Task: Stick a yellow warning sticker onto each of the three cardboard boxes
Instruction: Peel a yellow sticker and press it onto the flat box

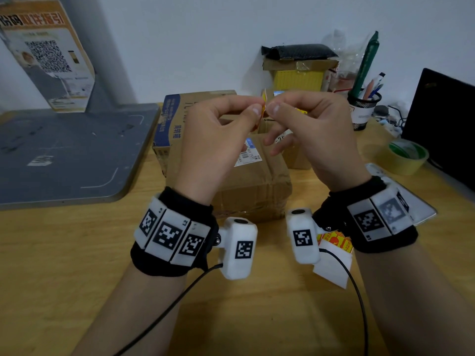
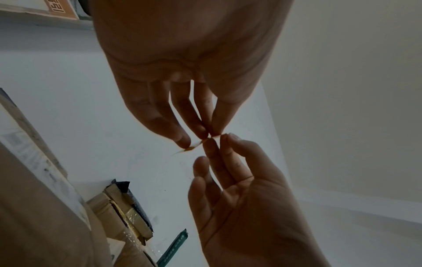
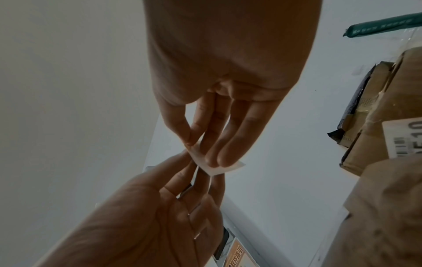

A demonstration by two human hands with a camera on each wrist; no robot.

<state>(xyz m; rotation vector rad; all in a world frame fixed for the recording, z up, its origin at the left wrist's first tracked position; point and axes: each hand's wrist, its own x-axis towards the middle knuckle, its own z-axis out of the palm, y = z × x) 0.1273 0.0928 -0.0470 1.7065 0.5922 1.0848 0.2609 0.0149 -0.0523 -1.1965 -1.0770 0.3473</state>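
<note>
Both hands are raised over the boxes and pinch one small yellow sticker [image 1: 263,109] between them. My left hand [image 1: 258,105] holds it by thumb and forefinger, and my right hand [image 1: 271,104] pinches its other edge. The left wrist view shows the sticker [image 2: 191,148] edge-on between the left hand [image 2: 210,133] and right hand [image 2: 220,140]. Its white backing [image 3: 228,169] sticks out under the right hand [image 3: 199,153] in the right wrist view. Below lie a front cardboard box [image 1: 257,186], a blue-printed box [image 1: 180,111] and a smaller box [image 1: 298,158]. More yellow stickers [image 1: 334,241] lie under my right wrist.
A grey mat [image 1: 72,150] covers the left of the wooden table [image 1: 77,253]. A tape roll [image 1: 406,156], a pen holder [image 1: 363,109] and a black screen [image 1: 447,124] stand at the right. A yellow box stack [image 1: 298,78] is against the wall.
</note>
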